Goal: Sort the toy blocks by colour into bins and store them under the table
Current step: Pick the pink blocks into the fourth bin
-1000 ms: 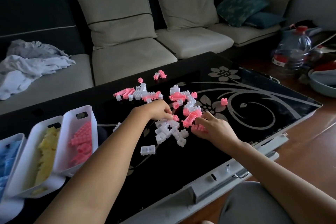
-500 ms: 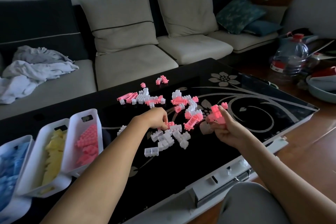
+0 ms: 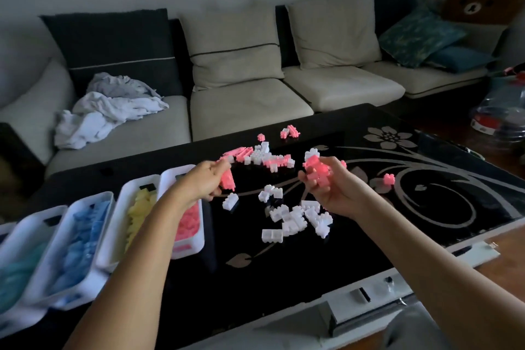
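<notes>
Gathering pink blocks is the step in hand: the left hand grips a cluster just beside the far end of the pink bin, while the right hand clutches another handful well to that bin's right, above the surface. The next move likely calls for bringing both handfuls over the bin and releasing them, leaving the white blocks to its right.

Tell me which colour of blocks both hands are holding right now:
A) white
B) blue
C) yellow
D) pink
D: the left hand and the right hand each grip pink blocks, while the white blocks lie loose on the table.
</notes>
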Tool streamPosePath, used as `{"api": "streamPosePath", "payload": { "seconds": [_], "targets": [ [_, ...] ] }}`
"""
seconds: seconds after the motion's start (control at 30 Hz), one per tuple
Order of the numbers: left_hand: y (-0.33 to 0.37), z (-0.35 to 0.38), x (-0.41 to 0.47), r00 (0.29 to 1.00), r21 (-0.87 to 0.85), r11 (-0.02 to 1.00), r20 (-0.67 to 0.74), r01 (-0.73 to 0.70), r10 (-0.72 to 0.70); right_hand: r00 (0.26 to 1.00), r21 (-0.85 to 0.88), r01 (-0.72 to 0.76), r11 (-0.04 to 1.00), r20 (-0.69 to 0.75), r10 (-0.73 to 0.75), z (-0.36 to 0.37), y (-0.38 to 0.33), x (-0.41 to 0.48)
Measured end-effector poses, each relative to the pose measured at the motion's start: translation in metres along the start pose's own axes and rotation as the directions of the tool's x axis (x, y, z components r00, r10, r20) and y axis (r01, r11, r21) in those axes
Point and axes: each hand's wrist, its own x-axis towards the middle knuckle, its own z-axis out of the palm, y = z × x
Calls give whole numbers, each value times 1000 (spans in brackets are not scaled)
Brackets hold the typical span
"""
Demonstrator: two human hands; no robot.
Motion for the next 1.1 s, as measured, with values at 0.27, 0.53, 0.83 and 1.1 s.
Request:
{"api": "streamPosePath", "payload": {
  "seconds": [0.27, 0.53, 0.83, 1.1],
  "targets": [
    [-72, -46, -36, 928, -197, 922, -103, 334, -358, 990, -198, -123, 973, 43, 133, 99, 58, 44],
    [-73, -35, -37, 922, -16, 934, -156, 357, -355, 992, -349, -113, 930, 20, 128, 170, 96, 86],
    [-53, -31, -37, 916, 325, 908, -378, 266, -133, 996, -530, -27, 847, 61, 69, 172, 79, 82],
    [10, 20, -37, 922, 15, 971, -311, -239, 232, 972, -552, 236, 800, 113, -209, 94, 11, 41]
  ]
}}
